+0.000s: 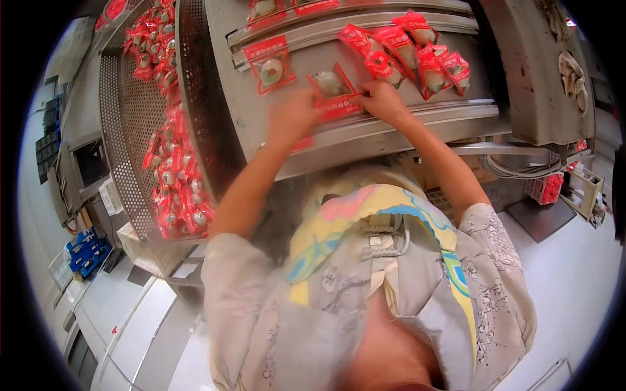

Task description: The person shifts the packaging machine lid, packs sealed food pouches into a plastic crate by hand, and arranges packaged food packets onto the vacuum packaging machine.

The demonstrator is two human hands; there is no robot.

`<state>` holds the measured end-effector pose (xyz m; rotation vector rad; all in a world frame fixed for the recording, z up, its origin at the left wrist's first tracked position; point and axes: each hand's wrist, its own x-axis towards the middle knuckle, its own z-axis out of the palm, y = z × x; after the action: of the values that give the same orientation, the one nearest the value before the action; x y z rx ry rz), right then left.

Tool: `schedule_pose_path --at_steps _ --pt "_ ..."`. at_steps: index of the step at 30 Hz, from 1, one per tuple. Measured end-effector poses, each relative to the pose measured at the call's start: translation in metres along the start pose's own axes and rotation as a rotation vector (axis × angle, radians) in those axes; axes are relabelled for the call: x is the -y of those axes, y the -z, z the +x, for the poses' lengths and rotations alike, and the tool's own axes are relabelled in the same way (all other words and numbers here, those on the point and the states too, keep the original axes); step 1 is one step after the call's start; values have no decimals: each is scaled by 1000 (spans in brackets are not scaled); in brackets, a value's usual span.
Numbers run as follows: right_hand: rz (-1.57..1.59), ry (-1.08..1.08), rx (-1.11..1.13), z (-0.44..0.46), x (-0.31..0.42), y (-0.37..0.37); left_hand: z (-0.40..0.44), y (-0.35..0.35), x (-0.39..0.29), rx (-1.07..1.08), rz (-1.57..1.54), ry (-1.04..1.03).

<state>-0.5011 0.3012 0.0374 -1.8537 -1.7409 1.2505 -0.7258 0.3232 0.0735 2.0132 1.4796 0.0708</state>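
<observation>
On the metal work surface point(300, 57), a red-and-clear packet point(331, 83) with a pale round item inside lies between my two hands. My left hand point(295, 117), blurred by motion, is at the packet's left side, and its fingers are smeared. At the packet's lower right corner, my right hand point(383, 103) pinches the red edge between thumb and fingers. Another packet point(270, 68) lies flat just beyond my left hand. To the right of the held packet is a loose pile of several similar packets point(399, 49).
A perforated metal trough point(130, 117) with many red packets point(177, 176) runs along the left. Metal rails point(456, 111) cross the surface's near edge. A metal housing point(538, 72) stands at the right, with cables point(515, 171) below it. Blue bins point(88, 251) sit at the lower left.
</observation>
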Motion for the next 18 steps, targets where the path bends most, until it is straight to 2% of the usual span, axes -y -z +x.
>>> schedule_pose_path --at_steps 2,4,7,10,11,14,18 --pt "-67 23 7 3 -3 -3 -1 -9 4 -42 162 -21" --pt "-143 68 42 3 -5 -4 -1 -8 4 29 165 9" --pt "-175 13 199 6 1 8 -1 -7 2 65 173 16" --pt "-95 -4 72 6 0 -1 4 -10 8 34 268 -39" --pt "-81 16 75 6 -1 -1 5 -12 10 19 311 -65" --pt "-47 53 103 3 0 2 2 5 9 61 152 -125" --pt "-84 74 111 5 -4 -3 5 -6 10 90 295 -83"
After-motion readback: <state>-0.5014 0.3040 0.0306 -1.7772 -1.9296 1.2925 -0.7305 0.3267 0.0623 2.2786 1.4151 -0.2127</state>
